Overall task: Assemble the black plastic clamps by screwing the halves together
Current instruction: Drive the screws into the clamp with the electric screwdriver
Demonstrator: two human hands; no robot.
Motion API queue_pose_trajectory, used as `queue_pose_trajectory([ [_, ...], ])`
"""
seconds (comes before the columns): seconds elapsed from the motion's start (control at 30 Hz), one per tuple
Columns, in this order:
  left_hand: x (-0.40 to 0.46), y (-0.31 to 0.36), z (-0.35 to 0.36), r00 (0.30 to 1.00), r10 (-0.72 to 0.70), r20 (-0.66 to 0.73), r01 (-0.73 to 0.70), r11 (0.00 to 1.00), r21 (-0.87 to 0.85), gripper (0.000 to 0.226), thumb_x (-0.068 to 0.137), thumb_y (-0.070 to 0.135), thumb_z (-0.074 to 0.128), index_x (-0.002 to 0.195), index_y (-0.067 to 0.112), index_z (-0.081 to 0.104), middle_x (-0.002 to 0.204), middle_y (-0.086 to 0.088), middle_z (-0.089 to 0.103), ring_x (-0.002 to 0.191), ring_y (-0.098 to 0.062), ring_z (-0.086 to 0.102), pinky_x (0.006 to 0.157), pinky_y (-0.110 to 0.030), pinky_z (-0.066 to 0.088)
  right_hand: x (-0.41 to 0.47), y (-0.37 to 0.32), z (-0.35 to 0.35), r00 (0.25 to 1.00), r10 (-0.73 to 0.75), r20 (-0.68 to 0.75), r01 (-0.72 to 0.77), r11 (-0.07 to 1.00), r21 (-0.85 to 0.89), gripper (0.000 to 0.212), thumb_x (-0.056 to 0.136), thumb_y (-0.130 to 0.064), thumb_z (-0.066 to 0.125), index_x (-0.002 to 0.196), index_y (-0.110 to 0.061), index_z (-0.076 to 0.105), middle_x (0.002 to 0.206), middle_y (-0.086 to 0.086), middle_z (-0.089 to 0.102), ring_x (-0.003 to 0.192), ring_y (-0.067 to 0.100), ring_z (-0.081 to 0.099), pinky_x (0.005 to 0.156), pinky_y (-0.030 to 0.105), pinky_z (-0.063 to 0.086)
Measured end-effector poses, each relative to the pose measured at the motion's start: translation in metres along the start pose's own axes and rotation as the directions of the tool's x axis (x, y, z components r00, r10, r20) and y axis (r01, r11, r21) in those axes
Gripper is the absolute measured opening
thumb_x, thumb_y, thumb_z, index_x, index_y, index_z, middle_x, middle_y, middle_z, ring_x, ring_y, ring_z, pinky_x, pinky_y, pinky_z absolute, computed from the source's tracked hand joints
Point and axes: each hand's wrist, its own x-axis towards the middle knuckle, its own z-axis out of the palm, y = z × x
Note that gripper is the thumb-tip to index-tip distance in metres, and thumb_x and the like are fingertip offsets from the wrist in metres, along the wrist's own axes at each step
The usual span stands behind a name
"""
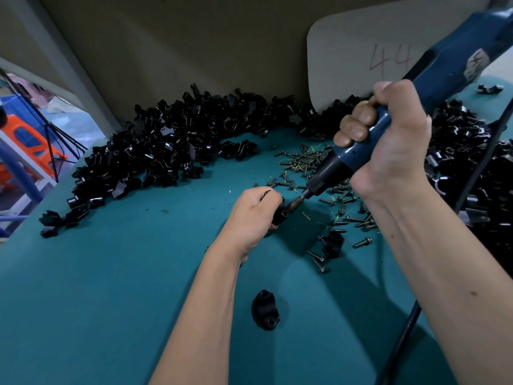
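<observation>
Driver bit seated on the held clamp.
Your left hand (pixel 254 211) grips the black clamp (pixel 279 214); your right hand (pixel 388 134) wraps the blue screwdriver (pixel 410 87), loose screws (pixel 340 201) lying just below it.

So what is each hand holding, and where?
Right hand grips the blue electric screwdriver around its lower body. Left hand grips a black clamp at the driver's tip.

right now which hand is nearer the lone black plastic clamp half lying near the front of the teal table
Left. The left hand is directly beyond the black plastic clamp half; the right hand is higher, far right, gripping the blue electric screwdriver.
</observation>
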Motion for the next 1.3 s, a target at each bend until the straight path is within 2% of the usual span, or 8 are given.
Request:
queue_pose_trajectory([
  [0.33,-0.003,0.005,0.000,0.999,-0.042,0.002,0.042,0.999,-0.002,0.029,0.097,0.015,0.045,0.069,0.020,0.038,0.063,0.000,0.033,0.039,-0.004,0.028,0.036,-0.011,0.024,0.000,0.002,0.000,1.000,-0.003,0.021,0.003,1.000,0.014,0.018,0.082,-0.013,0.056,0.069,-0.019,0.043,0.059,-0.003,0.039,0.047,0.013,0.034,0.049,0.026,0.035],
  [0.47,-0.005,0.009,-0.001,0.999,-0.049,0.008,0.049,0.999,0.006,0.021,0.098,0.013,0.044,0.077,0.012,0.043,0.065,-0.003,0.033,0.039,-0.004,0.027,0.036,-0.012,0.023,0.001,0.003,-0.001,1.000,0.003,0.008,-0.004,1.000,0.020,0.017,0.080,-0.015,0.056,0.071,-0.019,0.042,0.059,-0.003,0.038,0.047,0.013,0.034,0.048,0.026,0.034],
  [0.8,-0.008,0.013,-0.001,0.998,-0.059,0.020,0.059,0.998,-0.016,0.017,0.099,0.012,0.042,0.083,0.012,0.047,0.064,-0.003,0.034,0.038,-0.004,0.028,0.037,-0.013,0.023,0.000,0.005,-0.002,1.000,0.010,0.012,-0.010,1.000,0.028,0.017,0.082,-0.014,0.055,0.072,-0.018,0.042,0.059,-0.003,0.038,0.047,0.012,0.034,0.048,0.025,0.034],
  [0.97,-0.008,0.012,-0.002,0.998,-0.060,0.017,0.060,0.998,-0.015,0.019,0.099,0.013,0.043,0.080,0.012,0.044,0.061,-0.001,0.035,0.037,-0.003,0.029,0.036,-0.014,0.021,0.000,0.006,-0.001,1.000,0.005,0.013,-0.006,1.000,0.027,0.017,0.081,-0.014,0.056,0.071,-0.018,0.043,0.058,-0.003,0.038,0.047,0.013,0.034,0.049,0.025,0.035],
  [1.1,-0.008,0.011,-0.002,0.997,-0.068,0.024,0.068,0.997,-0.020,0.030,0.100,0.014,0.043,0.071,0.018,0.039,0.057,0.003,0.037,0.036,-0.003,0.030,0.035,-0.014,0.021,0.000,0.006,-0.002,1.000,0.000,0.017,-0.001,1.000,0.020,0.020,0.082,-0.014,0.056,0.069,-0.019,0.042,0.058,-0.002,0.038,0.047,0.013,0.035,0.049,0.026,0.035],
  [1.3,-0.008,0.012,-0.001,0.997,-0.072,0.035,0.073,0.996,-0.041,0.030,0.099,0.012,0.042,0.070,0.020,0.038,0.053,0.005,0.036,0.036,-0.003,0.027,0.035,-0.014,0.020,0.000,0.006,-0.003,1.000,0.011,0.014,-0.011,0.999,0.030,0.018,0.082,-0.015,0.056,0.069,-0.018,0.043,0.057,-0.003,0.039,0.046,0.013,0.035,0.049,0.026,0.035],
])
